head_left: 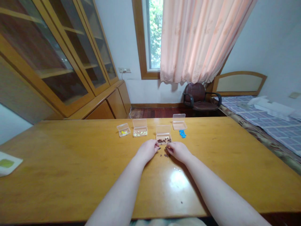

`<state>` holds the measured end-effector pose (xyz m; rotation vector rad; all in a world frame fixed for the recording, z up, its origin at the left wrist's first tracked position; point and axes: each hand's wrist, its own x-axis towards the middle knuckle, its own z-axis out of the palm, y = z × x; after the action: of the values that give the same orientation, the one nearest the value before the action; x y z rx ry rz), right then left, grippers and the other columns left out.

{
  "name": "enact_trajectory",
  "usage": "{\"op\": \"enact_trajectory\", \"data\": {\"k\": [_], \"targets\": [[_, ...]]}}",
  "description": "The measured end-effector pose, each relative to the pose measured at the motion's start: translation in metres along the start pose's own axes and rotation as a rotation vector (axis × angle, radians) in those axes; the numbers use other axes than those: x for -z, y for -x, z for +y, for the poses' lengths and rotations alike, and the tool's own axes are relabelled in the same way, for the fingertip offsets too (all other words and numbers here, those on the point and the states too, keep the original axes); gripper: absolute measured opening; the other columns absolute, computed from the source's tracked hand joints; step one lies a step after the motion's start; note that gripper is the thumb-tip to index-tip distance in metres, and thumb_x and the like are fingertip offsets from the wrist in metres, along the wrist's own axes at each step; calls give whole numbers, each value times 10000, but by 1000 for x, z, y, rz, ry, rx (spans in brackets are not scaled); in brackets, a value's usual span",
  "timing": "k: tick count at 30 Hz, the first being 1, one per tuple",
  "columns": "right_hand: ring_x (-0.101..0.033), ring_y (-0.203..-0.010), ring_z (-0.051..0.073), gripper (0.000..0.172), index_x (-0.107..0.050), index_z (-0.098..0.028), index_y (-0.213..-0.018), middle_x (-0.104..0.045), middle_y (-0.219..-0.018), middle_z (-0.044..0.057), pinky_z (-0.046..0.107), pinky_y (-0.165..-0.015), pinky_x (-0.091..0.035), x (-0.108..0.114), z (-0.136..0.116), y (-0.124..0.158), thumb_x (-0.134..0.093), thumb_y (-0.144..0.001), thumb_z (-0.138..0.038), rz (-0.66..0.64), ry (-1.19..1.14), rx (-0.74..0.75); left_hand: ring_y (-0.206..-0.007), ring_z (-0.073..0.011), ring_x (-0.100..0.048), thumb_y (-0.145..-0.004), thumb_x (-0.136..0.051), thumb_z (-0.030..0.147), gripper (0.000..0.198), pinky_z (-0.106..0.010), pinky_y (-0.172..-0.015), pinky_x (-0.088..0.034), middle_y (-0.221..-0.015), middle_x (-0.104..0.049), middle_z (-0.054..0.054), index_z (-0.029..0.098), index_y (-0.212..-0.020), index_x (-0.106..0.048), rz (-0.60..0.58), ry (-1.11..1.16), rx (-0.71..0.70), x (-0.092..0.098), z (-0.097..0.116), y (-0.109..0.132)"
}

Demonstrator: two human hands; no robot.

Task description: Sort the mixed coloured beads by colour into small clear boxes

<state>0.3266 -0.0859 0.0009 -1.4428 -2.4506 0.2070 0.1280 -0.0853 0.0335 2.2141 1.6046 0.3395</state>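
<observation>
A clear plastic box (164, 138) with its lid raised holds several small dark brown pieces. My left hand (148, 150) is at its front left, fingertips pinched on a small dark piece (159, 148). At the front right of the box, my right hand (177, 150) also pinches a small dark piece (166, 147). Several brown pieces (166, 155) lie loose on the table just below my fingers. The kind of these pieces is too small to make out.
On the wooden table (77, 163) stand open clear boxes: one with pale pieces (140, 133), one with yellow bits (124, 131), and one at the back right (179, 125). Blue pieces (182, 134) lie in front of that last box. One dark piece (182, 202) lies near the front edge.
</observation>
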Motion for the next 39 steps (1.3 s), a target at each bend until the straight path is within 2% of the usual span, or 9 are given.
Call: {"op": "enact_trajectory", "data": {"k": [3,6,8,13,18,21,25,32,39], "targets": [[-620,-741,151,182,-682,-217,-884,-699,-817,48,232,-677,-406,-3,5,0,-512,-875,-283,106,-55,20,-906,-176,-603,-850,-509,245,198,-281,-824,-455,-977,-660,-57,197,-979,-651,196,70,-57,-9,-2,-9],[-627,-733,155,176,-686,-205,-900,-704,-812,51,236,-686,-430,-6,11,2,-523,-862,-263,231,-104,31,-982,-174,-583,-832,-540,216,285,-289,-882,-445,-1081,-618,-52,215,-1110,-603,256,100,-99,-16,-3,-12],[-628,-717,154,179,-688,-195,-887,-705,-795,53,235,-684,-441,-7,13,3,-521,-856,-248,313,-137,26,-994,-176,-579,-823,-553,212,307,-290,-890,-442,-1108,-602,-45,231,-1128,-589,230,80,-141,-16,-3,-10],[-620,-682,152,217,-697,-189,-868,-700,-766,56,240,-673,-451,-5,17,-1,-500,-865,-279,421,-174,-92,-893,-170,-599,-799,-585,245,116,-262,-805,-450,-982,-636,-20,229,-901,-640,32,-28,-232,-8,0,-1],[-612,-688,152,255,-665,-189,-1030,-699,-793,43,242,-654,-438,1,17,-7,-505,-852,-278,204,-215,-217,-840,-191,-614,-709,-692,371,243,-252,-723,-449,-915,-664,-22,214,-886,-633,-161,-84,-166,-4,4,2],[-611,-694,150,262,-676,-208,-1022,-702,-785,34,239,-660,-428,9,17,-2,-493,-857,-298,50,-241,-136,-831,-188,-615,-727,-670,343,193,-249,-708,-444,-918,-673,-22,221,-875,-646,-201,-95,-165,-4,4,1],[-638,-801,170,249,-699,-243,-1008,-721,-908,37,241,-706,-434,15,15,6,-550,-812,-284,-117,-225,-62,-818,-184,-613,-770,-610,284,103,-250,-703,-437,-891,-681,-17,222,-837,-657,-193,-105,-163,-7,1,-2],[-651,-879,177,229,-724,-269,-967,-725,-966,22,246,-762,-441,11,13,3,-531,-843,-264,-161,-148,33,-803,-185,-615,-777,-612,299,121,-245,-673,-434,-885,-674,-33,202,-845,-635,-187,-115,-123,-9,-2,-3],[-655,-819,168,221,-727,-256,-910,-728,-917,32,232,-702,-424,14,6,3,-520,-839,-228,-159,-65,11,-841,-200,-618,-834,-535,304,136,-273,-720,-452,-932,-654,-60,198,-864,-616,-180,-172,-140,-11,3,-2]]}}
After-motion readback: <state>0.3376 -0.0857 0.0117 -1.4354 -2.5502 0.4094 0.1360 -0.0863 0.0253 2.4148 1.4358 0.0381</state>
